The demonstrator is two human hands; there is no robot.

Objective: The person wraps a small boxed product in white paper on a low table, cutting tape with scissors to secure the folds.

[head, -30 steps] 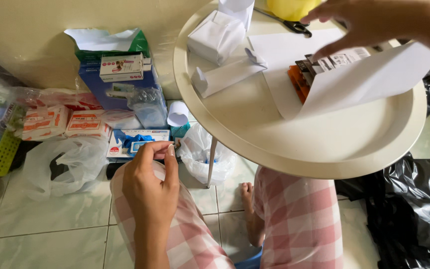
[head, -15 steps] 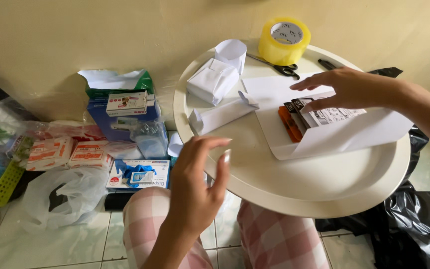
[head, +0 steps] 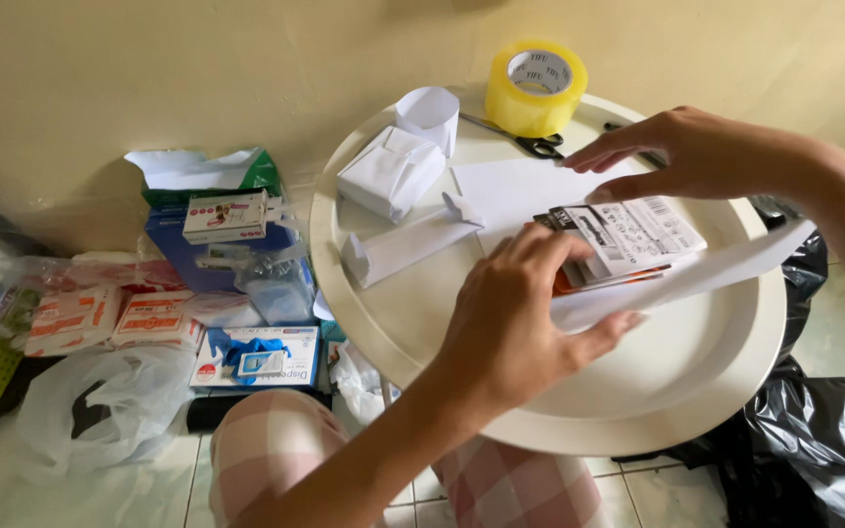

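Round cream counter, carried a yellow tape roll, black scissors, folded white paper parcels, a white sheet under small labelled packets

On the round cream tabletop, the left hand grips the white sheet folded around labelled boxes; the right hand rests at their twelve o'clock, fingers spread.

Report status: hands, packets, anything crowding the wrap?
Left hand gripping sheet edge and packets. Right hand flat on packets' far side. Scissors, tape roll behind, apart.
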